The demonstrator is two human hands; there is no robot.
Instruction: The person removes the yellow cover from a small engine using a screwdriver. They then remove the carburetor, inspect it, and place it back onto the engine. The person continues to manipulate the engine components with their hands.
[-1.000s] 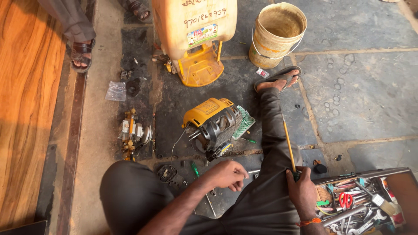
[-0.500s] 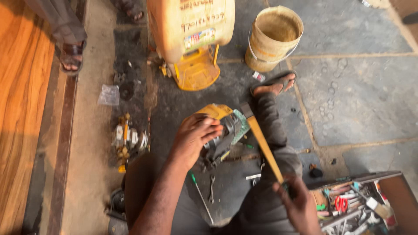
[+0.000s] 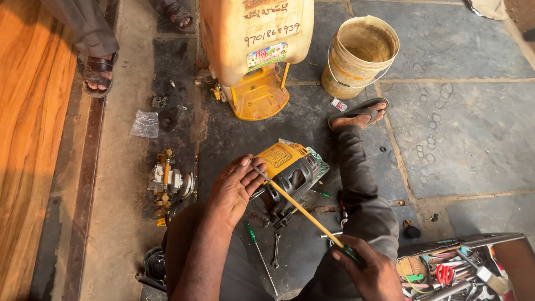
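Note:
A small engine with a yellow cover (image 3: 290, 167) sits on the dark stone floor between my legs. My right hand (image 3: 365, 270) grips the dark handle of a long screwdriver (image 3: 304, 210), whose yellowish shaft slants up and to the left across the engine. My left hand (image 3: 237, 187) is at the engine's left side, with thumb and fingers pinched on the screwdriver's metal tip. My right leg in dark trousers (image 3: 359, 189) stretches past the engine, the foot in a sandal (image 3: 356, 114).
A yellow sprayer tank (image 3: 253, 50) and a dirty bucket (image 3: 359, 56) stand behind the engine. A metal pump part (image 3: 167, 181) and a plastic bag (image 3: 146, 124) lie to the left. A wrench (image 3: 276, 249) and a green-handled screwdriver (image 3: 257, 251) lie in front, an open toolbox (image 3: 462, 273) at right. Another person's sandalled feet (image 3: 99, 72) are at top left.
My left hand came off the top of the engine, moved left and took the screwdriver's tip. The screwdriver's shaft swung down across the engine. The camera view shifted slightly.

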